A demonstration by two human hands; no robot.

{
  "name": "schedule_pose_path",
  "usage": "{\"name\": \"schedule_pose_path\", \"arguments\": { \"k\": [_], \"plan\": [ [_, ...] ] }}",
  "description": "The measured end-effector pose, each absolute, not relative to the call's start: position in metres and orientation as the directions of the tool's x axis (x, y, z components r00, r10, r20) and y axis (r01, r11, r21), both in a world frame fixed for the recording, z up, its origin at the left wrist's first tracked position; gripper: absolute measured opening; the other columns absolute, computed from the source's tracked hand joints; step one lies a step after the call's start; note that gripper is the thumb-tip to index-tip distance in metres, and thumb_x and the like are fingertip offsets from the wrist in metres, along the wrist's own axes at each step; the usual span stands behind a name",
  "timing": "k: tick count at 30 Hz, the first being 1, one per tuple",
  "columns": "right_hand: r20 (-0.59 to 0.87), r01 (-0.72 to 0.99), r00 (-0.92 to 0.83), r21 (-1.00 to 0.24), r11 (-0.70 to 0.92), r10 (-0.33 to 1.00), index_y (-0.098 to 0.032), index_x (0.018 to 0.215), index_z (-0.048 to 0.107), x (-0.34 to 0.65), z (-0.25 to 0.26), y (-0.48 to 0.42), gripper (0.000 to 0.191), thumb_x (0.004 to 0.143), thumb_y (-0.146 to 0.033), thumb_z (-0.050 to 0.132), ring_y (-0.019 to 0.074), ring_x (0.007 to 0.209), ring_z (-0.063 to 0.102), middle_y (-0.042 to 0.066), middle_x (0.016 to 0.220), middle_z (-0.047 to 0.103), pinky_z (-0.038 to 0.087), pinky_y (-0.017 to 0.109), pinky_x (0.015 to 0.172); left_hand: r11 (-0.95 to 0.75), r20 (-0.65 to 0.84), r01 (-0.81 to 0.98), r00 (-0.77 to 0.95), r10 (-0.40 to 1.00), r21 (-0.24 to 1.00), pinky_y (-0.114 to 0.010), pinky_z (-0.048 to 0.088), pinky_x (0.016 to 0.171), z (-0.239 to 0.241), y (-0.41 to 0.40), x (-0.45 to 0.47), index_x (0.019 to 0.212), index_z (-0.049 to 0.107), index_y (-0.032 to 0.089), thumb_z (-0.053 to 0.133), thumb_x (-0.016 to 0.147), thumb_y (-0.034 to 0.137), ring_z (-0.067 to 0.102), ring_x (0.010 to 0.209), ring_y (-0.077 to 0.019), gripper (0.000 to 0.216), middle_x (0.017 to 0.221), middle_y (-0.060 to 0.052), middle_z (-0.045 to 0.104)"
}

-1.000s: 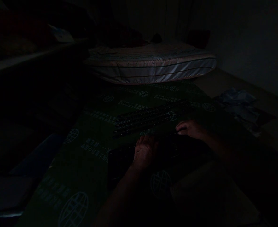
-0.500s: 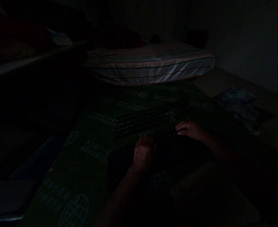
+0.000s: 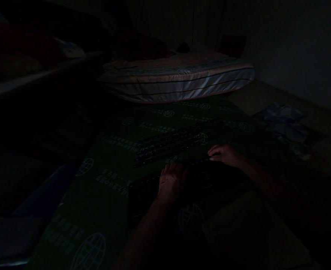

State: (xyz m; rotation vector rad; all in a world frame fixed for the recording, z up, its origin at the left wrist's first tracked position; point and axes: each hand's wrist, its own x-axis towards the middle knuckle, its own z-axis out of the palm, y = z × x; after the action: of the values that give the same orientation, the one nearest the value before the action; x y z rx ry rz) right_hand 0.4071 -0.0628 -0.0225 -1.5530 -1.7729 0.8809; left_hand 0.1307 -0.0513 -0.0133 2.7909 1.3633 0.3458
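The scene is very dim. A flat dark panel (image 3: 143, 197) with a row of small pale marks along its far edge lies on a green printed board. My left hand (image 3: 171, 182) lies over that far edge, palm down, its fingers stretched out away from me. Farther right, my right hand (image 3: 223, 154) has its thumb and fingers bent together in a pinch at the same edge; whatever is between the fingertips is too dark to make out. Just beyond my hands, several long dark strips (image 3: 165, 145) with small light spots lie side by side.
The green board (image 3: 98, 202) bears white globe prints and lettering. Behind it stands a mattress (image 3: 182, 80) with a striped cover. Crumpled pale cloth or plastic (image 3: 283, 120) lies on the floor at right. A shelf edge (image 3: 36, 75) juts in from the left.
Both hands stay in nearly the same place on the panel. The view has shifted very slightly; nothing else visibly differs.
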Motion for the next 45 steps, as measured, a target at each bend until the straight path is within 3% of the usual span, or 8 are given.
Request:
{"name": "schedule_pose_path", "arguments": {
  "k": [14, 28, 45],
  "plan": [
    [0.040, 0.557, -0.111, -0.825, 0.096, 0.993, -0.021, 0.076, 0.071, 0.4065, -0.0264, -0.0634, 0.010, 0.070, -0.028, 0.070, 0.0191, 0.090, 0.063, 0.003, 0.091, 0.068, 0.046, 0.037, 0.088, -0.613, 0.160, 0.781, 0.594, 0.788, 0.120, -0.039, 0.047, 0.085, -0.0112, -0.0509, 0.1313, 0.106, 0.061, 0.015, 0.047, 0.090, 0.032, 0.058, 0.095, -0.0272, 0.028, 0.103, -0.009, 0.066],
    [0.054, 0.553, -0.117, -0.826, 0.110, 0.992, -0.022, 0.075, 0.071, 0.4063, -0.0277, -0.0629, 0.018, 0.068, -0.039, 0.071, 0.0201, 0.088, 0.064, 0.003, 0.089, 0.069, 0.047, 0.036, 0.086, -0.624, 0.187, 0.773, 0.601, 0.777, 0.111, -0.039, 0.047, 0.082, -0.0127, -0.0511, 0.1296, 0.104, 0.061, 0.016, 0.046, 0.090, 0.032, 0.058, 0.093, -0.0272, 0.026, 0.100, -0.009, 0.066],
    [0.019, 0.631, -0.166, -0.766, 0.121, 0.986, -0.022, 0.075, 0.069, 0.4068, -0.0234, -0.0612, 0.008, 0.071, -0.029, 0.067, 0.0191, 0.087, 0.063, 0.002, 0.087, 0.067, 0.048, 0.034, 0.082, -0.618, 0.170, 0.781, 0.599, 0.782, 0.092, -0.039, 0.047, 0.084, -0.0134, -0.0498, 0.1300, 0.106, 0.062, 0.017, 0.046, 0.090, 0.032, 0.059, 0.094, -0.0270, 0.027, 0.101, -0.010, 0.066]
  ]
}}
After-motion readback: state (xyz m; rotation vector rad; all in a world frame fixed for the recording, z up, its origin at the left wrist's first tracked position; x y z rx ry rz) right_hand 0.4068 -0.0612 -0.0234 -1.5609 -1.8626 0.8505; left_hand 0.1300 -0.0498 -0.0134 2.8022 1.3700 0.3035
